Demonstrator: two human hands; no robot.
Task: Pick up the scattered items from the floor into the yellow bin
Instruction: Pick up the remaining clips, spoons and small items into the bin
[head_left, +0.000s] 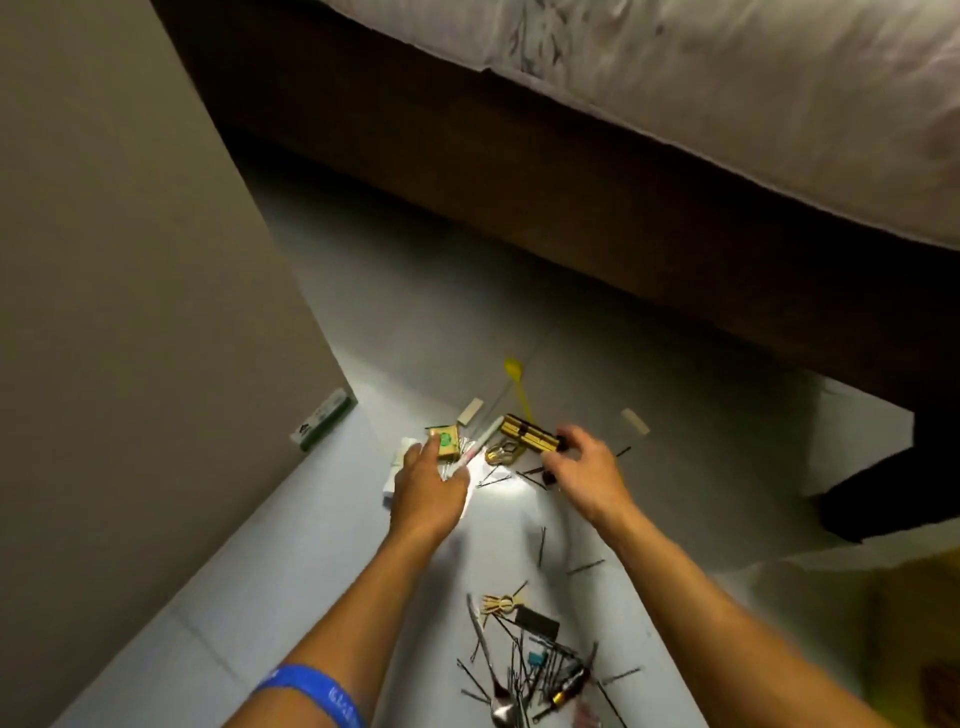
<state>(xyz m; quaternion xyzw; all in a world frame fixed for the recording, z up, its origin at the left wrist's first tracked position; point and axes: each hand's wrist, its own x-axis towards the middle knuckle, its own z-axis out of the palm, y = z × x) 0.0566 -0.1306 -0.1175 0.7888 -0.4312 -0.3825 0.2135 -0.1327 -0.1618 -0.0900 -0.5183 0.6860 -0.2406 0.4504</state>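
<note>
Small items lie scattered on the pale floor. My right hand (584, 467) grips the near end of a brass lock cylinder (527, 432) between thumb and curled fingers. My left hand (428, 488) reaches forward with its fingers fairly straight, fingertips at a small yellow-green box (445, 441). A white pen (480, 444) runs slantwise from beside that box down to the hand's knuckles. A white tube (399, 465) lies partly under the left hand. A blurred yellow shape, probably the yellow bin (914, 623), fills the lower right corner.
A yellow spoon (517, 382), a key ring (500, 456) and two white strips (470, 410) (635, 421) lie beyond the hands. Near my arms sits a heap of hairpins, keys (500, 604) and a metal spoon (500, 713). A cabinet (130, 312) stands left, a bed (727, 156) behind.
</note>
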